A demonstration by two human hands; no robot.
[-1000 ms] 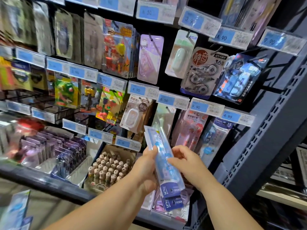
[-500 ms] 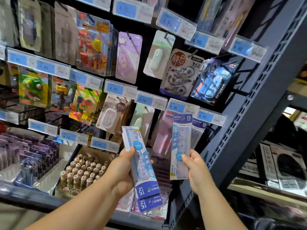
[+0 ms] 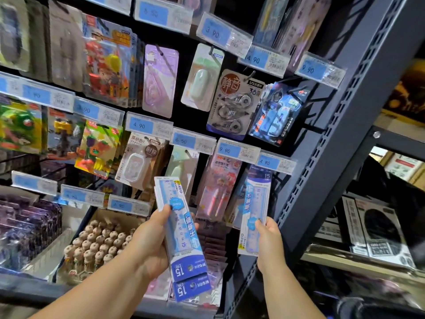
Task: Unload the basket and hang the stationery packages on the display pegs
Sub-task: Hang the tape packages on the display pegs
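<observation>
My left hand (image 3: pixel 149 247) grips a small stack of blue-and-white 15 cm ruler packages (image 3: pixel 181 236), held upside down with the blue ends pointing down. My right hand (image 3: pixel 269 240) pinches the lower edge of a single ruler package (image 3: pixel 255 210), upright, its top just under the 4.90 price tag (image 3: pixel 276 163) at the right end of the peg row. The peg behind that tag is hidden by the package. No basket is in view.
Hanging packages of correction tape and erasers fill the pegboard (image 3: pixel 230 104). A dark steel shelf upright (image 3: pixel 333 125) runs diagonally right beside my right hand. A box of small figure erasers (image 3: pixel 96 247) sits on the lower shelf at left. Boxed goods (image 3: pixel 377 229) lie on the neighbouring shelf.
My right hand took one ruler package off the stack and raised it up and to the right toward the 4.90 peg. My left hand keeps the remaining stack.
</observation>
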